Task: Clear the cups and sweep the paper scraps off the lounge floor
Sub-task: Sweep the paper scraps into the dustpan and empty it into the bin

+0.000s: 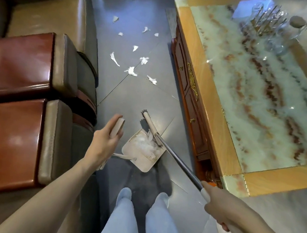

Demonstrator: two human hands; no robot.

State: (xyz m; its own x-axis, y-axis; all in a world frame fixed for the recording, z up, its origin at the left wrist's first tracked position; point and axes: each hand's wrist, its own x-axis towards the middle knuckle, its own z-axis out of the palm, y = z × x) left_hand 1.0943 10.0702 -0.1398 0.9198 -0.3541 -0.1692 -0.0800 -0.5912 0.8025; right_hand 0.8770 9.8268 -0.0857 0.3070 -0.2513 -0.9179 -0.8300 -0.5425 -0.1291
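Underfoot, a grey tiled floor point(131, 99) ran beside the coffee table point(201, 87). The left hand point(106, 140) was curled round the dustpan point(137, 152) handle; the right hand point(223, 205) gripped the broom point(178, 162) shaft, its head at the pan's lip. Loose paper scraps point(132, 70) lay farther along the table's side; glass cups point(268, 24) stood on its far end. A leather sofa point(21, 64) narrowed the aisle opposite.
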